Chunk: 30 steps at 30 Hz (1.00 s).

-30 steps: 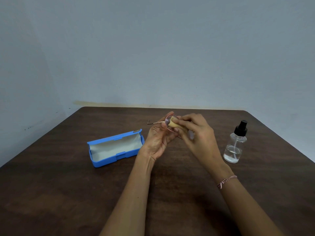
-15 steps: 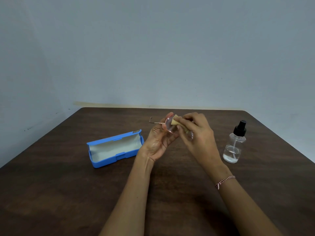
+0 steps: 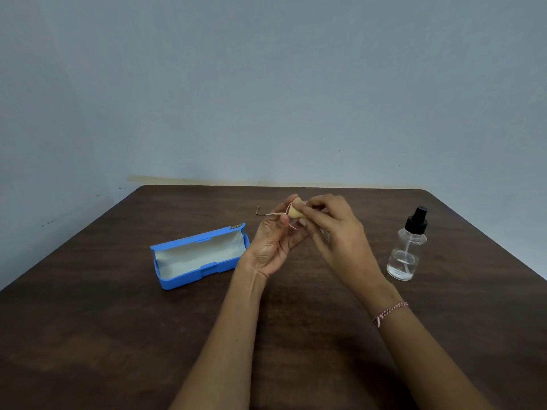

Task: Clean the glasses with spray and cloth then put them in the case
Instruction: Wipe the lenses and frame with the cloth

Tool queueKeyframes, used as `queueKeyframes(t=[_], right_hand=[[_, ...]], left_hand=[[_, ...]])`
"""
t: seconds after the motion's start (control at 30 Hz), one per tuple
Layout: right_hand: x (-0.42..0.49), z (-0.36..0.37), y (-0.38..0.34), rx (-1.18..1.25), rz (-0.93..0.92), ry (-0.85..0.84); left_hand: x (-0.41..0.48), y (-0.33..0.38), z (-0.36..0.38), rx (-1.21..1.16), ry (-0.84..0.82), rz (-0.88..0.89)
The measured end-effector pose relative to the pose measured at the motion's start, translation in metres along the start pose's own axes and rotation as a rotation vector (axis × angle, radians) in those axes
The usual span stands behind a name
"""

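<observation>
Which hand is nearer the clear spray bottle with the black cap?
Right. The right hand is left of the clear spray bottle; the left hand is farther left, beside the open blue case.

Surface: dark brown wooden table (image 3: pixel 88 335).
On left: open blue case (image 3: pixel 199 255).
On right: upright clear spray bottle (image 3: pixel 408 247).

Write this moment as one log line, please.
step: lens wipe | left hand: holds glasses | right hand: pinches cloth on lens | case: open, on table | spray bottle: upright, apart from hands
</observation>
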State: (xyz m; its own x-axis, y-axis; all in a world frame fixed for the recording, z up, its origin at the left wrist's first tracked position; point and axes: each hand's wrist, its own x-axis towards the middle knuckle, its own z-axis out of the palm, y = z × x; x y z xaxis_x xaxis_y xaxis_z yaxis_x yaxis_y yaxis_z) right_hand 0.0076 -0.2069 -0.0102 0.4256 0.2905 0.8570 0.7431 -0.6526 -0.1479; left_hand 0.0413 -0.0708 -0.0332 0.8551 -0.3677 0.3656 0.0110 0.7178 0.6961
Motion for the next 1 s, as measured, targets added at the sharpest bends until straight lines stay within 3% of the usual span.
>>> queueKeyframes(t=[0.17,0.37,0.57,0.73,1.0], right_hand=[[0.001,-0.005,0.002,0.063,-0.083,-0.091],[0.002,-0.002,-0.001,-0.009,-0.107,-0.037],[0.003,-0.009,0.003,0.04,-0.091,-0.109],[0.006,-0.007,0.002,-0.004,-0.074,-0.052],[0.006,-0.015,0.003,0.027,-0.106,-0.104]], left_hand=[[0.005,0.0,-0.004,-0.041,0.069,0.078],[0.006,-0.005,-0.002,-0.049,0.086,0.072],[0.007,-0.005,-0.004,-0.103,0.145,0.079],[0.008,-0.006,0.003,-0.07,0.103,0.071],[0.007,-0.004,0.0,-0.124,0.113,0.09]])
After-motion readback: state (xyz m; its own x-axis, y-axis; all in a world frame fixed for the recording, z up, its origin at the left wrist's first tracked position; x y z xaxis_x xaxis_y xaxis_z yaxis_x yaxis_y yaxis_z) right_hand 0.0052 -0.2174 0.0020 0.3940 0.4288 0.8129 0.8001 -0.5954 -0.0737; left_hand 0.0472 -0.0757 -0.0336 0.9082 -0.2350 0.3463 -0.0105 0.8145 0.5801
